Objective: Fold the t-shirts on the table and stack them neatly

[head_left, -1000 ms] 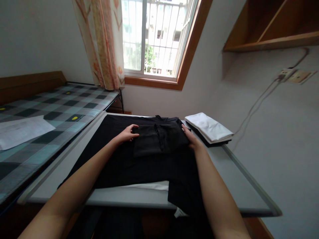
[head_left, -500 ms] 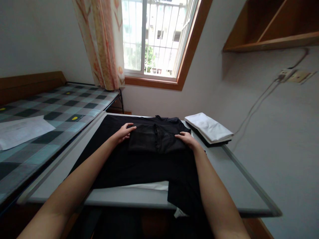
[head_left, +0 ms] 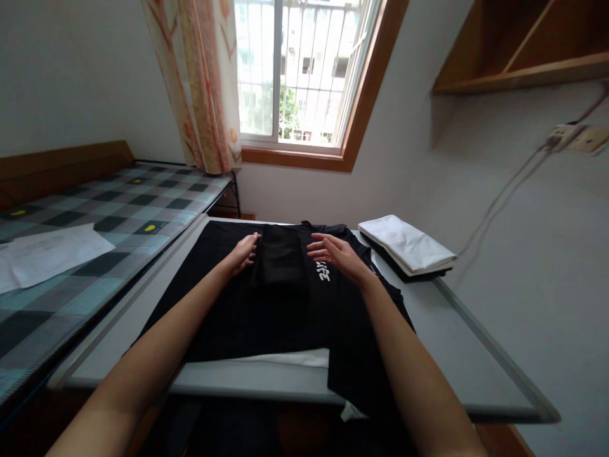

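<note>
A folded black garment lies on top of a spread black T-shirt with white lettering, on a grey table. My left hand rests against the left edge of the folded piece, fingers curled on the cloth. My right hand hovers just right of the folded piece, over the lettering, fingers spread and holding nothing.
A folded white cloth sits on a dark one at the table's far right. A bed with a checked cover and a white sheet stands to the left. A window, curtain, wall shelf and cable surround the table.
The folded black piece has been folded over narrower toward the left, baring the white lettering. My right hand has lifted off it and opened. The left hand has stayed at its left edge.
</note>
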The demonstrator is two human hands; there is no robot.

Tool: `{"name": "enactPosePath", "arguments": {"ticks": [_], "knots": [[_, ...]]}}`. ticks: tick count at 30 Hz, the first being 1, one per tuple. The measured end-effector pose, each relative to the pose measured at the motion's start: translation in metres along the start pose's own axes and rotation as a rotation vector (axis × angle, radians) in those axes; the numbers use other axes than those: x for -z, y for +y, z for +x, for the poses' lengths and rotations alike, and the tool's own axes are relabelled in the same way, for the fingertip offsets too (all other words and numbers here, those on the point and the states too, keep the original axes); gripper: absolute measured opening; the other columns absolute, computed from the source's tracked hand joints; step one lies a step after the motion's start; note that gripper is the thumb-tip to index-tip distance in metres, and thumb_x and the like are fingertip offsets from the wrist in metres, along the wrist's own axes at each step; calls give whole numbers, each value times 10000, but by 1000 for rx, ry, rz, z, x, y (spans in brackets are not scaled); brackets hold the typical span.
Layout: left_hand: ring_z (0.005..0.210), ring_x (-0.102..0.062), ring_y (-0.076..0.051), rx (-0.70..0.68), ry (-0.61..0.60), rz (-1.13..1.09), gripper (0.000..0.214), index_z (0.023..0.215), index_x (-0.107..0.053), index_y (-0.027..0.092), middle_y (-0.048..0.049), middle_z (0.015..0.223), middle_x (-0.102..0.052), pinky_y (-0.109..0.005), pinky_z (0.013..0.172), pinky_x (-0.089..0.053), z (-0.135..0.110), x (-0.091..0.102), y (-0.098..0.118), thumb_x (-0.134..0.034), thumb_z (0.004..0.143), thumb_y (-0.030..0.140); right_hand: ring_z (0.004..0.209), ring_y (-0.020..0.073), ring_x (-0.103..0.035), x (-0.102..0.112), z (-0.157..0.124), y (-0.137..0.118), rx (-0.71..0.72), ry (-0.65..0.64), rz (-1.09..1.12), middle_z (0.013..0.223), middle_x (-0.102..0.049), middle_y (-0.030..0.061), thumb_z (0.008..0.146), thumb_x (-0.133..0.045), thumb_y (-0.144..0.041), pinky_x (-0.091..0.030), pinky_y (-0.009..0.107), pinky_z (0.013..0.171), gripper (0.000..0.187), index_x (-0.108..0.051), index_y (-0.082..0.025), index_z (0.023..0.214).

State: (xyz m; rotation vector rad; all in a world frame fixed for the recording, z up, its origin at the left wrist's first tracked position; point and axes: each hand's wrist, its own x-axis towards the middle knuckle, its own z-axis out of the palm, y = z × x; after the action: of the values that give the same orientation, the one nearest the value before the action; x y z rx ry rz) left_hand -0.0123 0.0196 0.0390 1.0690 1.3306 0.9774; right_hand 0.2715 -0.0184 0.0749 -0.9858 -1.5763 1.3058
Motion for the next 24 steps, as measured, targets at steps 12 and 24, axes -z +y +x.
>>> {"name": "enactPosePath", "arguments": {"ticks": [12,24], "knots": [[1041,-626,-294,-117,12,178,981,1384,-396,143,-174,1179,-619,-379,861,-525,0,-2,-6,-889,561,344,728,149,-593,-26,4,55,79,-47,-575,845,-652,45,816,-647,-462,-486,294,710,457,-661,-160,1159],[960,-640,-239,-811,276,957,860,1515,-216,287,-88,1255,-595,-352,833,-488,-23,-8,48,-592,760,119,688,157,-599,-6,11,55,155,160,-434,828,-683,53,819,-587,-440,-490,290,642,348,-699,-169,1006]]}}
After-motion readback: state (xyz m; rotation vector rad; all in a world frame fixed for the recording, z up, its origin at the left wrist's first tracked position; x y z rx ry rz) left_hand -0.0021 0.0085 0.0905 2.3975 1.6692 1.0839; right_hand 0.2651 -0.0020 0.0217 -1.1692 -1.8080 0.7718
